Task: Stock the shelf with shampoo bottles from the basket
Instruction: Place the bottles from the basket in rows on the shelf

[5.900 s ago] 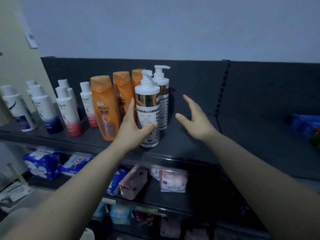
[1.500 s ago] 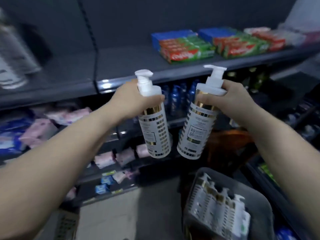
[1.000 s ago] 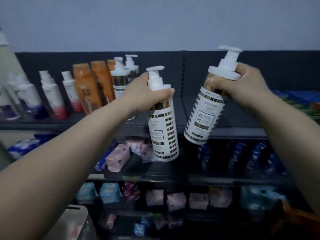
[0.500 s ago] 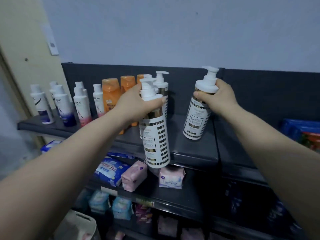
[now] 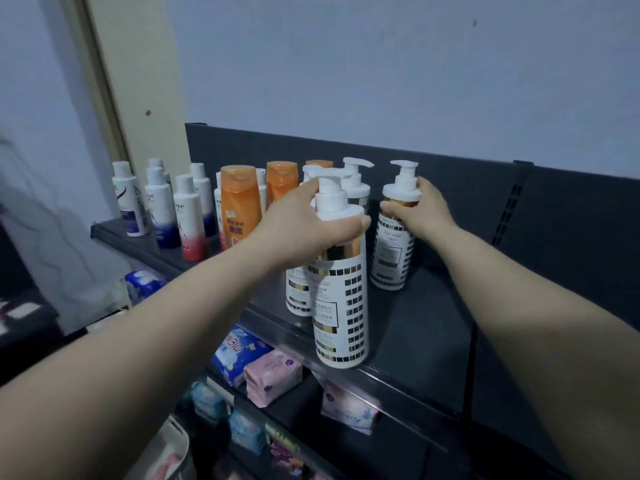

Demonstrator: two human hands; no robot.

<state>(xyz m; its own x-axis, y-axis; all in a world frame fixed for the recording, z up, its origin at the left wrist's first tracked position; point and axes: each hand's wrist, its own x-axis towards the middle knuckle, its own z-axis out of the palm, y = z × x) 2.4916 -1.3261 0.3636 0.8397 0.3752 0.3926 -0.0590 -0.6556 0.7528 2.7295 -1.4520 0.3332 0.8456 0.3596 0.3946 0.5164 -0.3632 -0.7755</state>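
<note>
White-and-gold plastic pump bottle (image 5: 341, 306) gripped in left hand (image 5: 304, 220), twin (image 5: 391, 258) in right hand (image 5: 420, 211); both should land upright, behind the shelf lip (image 5: 408, 384) below the left.

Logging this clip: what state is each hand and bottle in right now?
Front pump bottle, upright at shelf edge, gripped by left hand.
Right pump bottle, upright on shelf, gripped by right hand.
Stocked pump bottles, upright.
Orange bottles, upright, caps shut.
White bottles, upright.
</note>
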